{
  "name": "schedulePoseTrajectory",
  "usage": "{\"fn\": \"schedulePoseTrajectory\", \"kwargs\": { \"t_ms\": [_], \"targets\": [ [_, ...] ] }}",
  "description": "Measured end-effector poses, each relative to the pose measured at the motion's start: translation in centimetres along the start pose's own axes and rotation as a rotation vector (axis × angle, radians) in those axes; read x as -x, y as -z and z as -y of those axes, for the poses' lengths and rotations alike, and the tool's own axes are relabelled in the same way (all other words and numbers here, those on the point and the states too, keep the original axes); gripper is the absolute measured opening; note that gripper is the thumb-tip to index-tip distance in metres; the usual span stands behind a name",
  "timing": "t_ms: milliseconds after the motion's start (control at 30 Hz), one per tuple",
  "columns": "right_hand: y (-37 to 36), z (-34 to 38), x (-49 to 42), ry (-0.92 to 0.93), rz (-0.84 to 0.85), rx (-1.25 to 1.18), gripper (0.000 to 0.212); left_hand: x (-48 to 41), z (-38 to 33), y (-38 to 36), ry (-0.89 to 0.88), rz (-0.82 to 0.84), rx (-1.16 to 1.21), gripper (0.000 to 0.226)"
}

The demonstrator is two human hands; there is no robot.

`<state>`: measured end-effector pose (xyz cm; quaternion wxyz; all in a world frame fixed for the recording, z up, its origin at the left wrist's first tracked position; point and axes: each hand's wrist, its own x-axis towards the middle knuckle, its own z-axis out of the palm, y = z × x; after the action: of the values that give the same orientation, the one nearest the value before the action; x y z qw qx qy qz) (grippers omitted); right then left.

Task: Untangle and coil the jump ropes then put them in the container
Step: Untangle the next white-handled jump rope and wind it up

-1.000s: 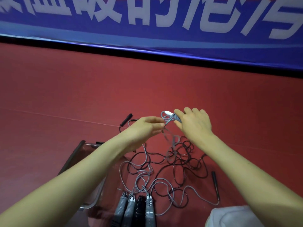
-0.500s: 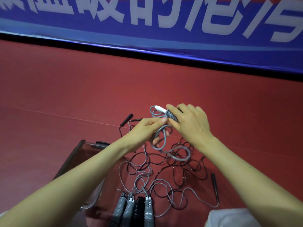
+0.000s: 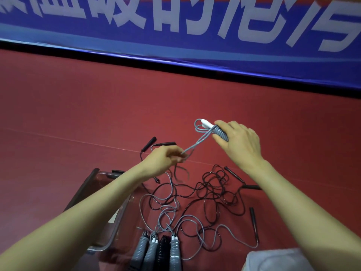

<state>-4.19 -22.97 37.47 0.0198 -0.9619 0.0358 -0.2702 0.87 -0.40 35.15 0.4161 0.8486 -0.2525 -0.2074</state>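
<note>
My right hand (image 3: 239, 142) grips a grey ribbed jump-rope handle (image 3: 220, 132) with a white tip, held above the red floor. A grey rope (image 3: 197, 143) runs taut and doubled from the handle down to my left hand (image 3: 166, 159), which pinches it. Below lies a tangle of black ropes (image 3: 216, 190) and grey ropes (image 3: 168, 210). Several grey and black handles (image 3: 156, 249) lie side by side at the bottom. A clear plastic container (image 3: 117, 218) sits at the lower left, partly under my left forearm.
Slim black handles lie scattered on the floor at the upper left (image 3: 154, 143) and at the right (image 3: 253, 220). A blue banner with white characters (image 3: 195, 36) runs along the back. A white cloth-covered knee (image 3: 273, 261) shows at the bottom right.
My hands have moved apart: the right one rose and went right with the handle, the left one drew left. The loose grey loops between them are now pulled into a taut doubled strand.
</note>
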Motion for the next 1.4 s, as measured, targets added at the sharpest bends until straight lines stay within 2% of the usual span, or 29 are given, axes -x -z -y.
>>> {"fn": "schedulePoseTrajectory", "kwargs": {
  "t_ms": [67,133,200,267,333,433,533,633,733,800,833,900,933,1000,1067,1133,1233,1333,1400],
  "targets": [
    [-0.3,0.2,0.2,0.072,-0.043,-0.004,0.036,0.3,-0.4,0.0,-0.059,0.11,-0.165,0.052],
    [-0.6,0.7,0.2,0.164,-0.111,0.014,0.04,0.5,-1.1,-0.3,-0.063,0.149,-0.211,0.058],
    [-0.5,1.0,0.1,0.242,-0.169,0.029,0.044,0.6,-1.8,-0.3,-0.094,0.054,-0.222,0.05],
    [-0.4,1.2,0.1,0.311,-0.216,0.049,0.043,0.6,-2.2,-0.2,-0.177,-0.12,-0.193,0.046],
    [-0.5,1.4,0.1,0.36,-0.229,0.075,0.042,0.7,-2.6,-0.1,-0.238,-0.196,-0.052,0.038],
    [-0.8,2.1,0.3,0.399,-0.223,0.071,0.041,1.0,-3.0,-0.8,-0.189,-0.056,0.197,0.029],
    [-0.8,2.5,0.3,0.411,-0.205,0.053,0.041,0.9,-2.7,-0.6,-0.165,-0.048,0.477,0.033],
    [-0.6,2.5,0.2,0.385,-0.189,0.031,0.041,0.6,-2.7,0.0,-0.105,0.052,0.779,0.033],
    [-0.6,2.5,0.3,0.335,-0.178,0.009,0.041,0.2,-2.3,-0.7,-0.063,0.095,0.832,0.034],
    [-0.7,2.4,0.3,0.289,-0.162,-0.007,0.042,-0.2,-2.0,-0.8,-0.072,0.008,0.646,0.036],
    [-0.8,2.4,0.3,0.268,-0.148,-0.018,0.042,-0.3,-1.7,-0.6,-0.101,-0.084,0.397,0.036],
    [-0.9,2.5,0.5,0.227,-0.108,-0.049,0.043,-0.8,-0.8,0.0,-0.255,-0.291,-0.266,0.038],
    [-0.9,2.5,0.5,0.2,-0.087,-0.072,0.042,-0.8,-0.7,0.1,-0.338,-0.35,-0.473,0.041],
    [-0.5,2.7,0.4,0.096,-0.03,-0.156,0.038,-0.7,-0.5,-0.3,-0.381,-0.376,-0.592,0.047],
    [-0.1,2.6,0.3,-0.027,0.043,-0.267,0.038,-0.4,-0.6,-1.2,-0.338,-0.309,-0.467,0.031],
    [0.2,2.7,0.3,-0.116,0.118,-0.392,0.034,0.0,-1.3,-1.3,-0.288,-0.239,-0.102,0.01],
    [0.3,2.7,0.3,-0.153,0.192,-0.448,0.03,0.6,-2.5,-0.5,-0.249,-0.137,0.391,0.025],
    [0.3,2.2,0.5,-0.116,0.212,-0.318,0.031,0.7,-3.3,-0.4,-0.159,-0.092,0.57,0.019],
    [0.5,2.1,0.5,-0.107,0.225,-0.296,0.031,0.5,-3.6,-0.4,-0.039,-0.14,0.635,0.027]
  ]
}}
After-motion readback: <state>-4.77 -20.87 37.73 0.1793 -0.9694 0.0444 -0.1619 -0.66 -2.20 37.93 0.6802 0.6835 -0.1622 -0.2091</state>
